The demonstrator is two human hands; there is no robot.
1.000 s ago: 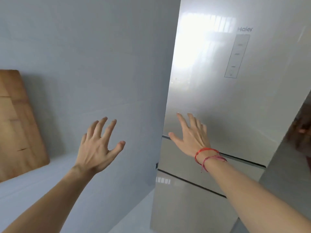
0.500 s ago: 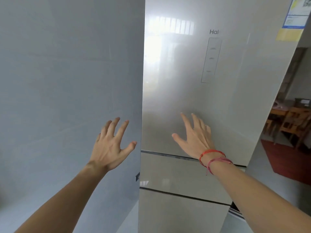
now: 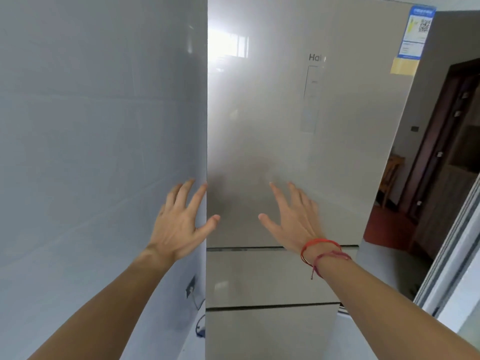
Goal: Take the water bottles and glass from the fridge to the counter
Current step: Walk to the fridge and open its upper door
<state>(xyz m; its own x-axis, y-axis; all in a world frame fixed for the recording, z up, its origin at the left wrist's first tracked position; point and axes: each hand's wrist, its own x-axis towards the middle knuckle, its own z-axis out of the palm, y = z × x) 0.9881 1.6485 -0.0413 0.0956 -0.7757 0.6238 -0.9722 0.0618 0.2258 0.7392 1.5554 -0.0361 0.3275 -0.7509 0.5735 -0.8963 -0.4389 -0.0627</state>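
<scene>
Filling the middle of the head view, a tall glossy beige fridge [image 3: 259, 131] is seen straight ahead, set just beside a pale tiled wall [image 3: 91, 126] on its left. Its upper door and the two lower fronts are closed, so nothing inside is shown. Grey brand lettering [image 3: 316, 57] is read as "Hai", the rest lost in glare. A narrow control strip [image 3: 310, 100] is placed under it, its marks too faint to read. A blue energy label [image 3: 418, 29] with a QR code is stuck at the door's top right corner, its print too small to read. A plain yellow sticker [image 3: 404, 65] is fixed just below it.

The left hand [image 3: 179, 224] is raised at the fridge's left edge, fingers straight and spread, thumb across the door face. Nothing is held; contact cannot be told. The right hand [image 3: 293, 222] is held up before the upper door, fingers spread apart, nothing gripped; contact cannot be told either. Red string bracelets [image 3: 319, 240] are worn on the right wrist. A wall socket [image 3: 191, 289] is seen low beside the fridge, and a dark wooden door frame [image 3: 441, 152] at the right.
</scene>
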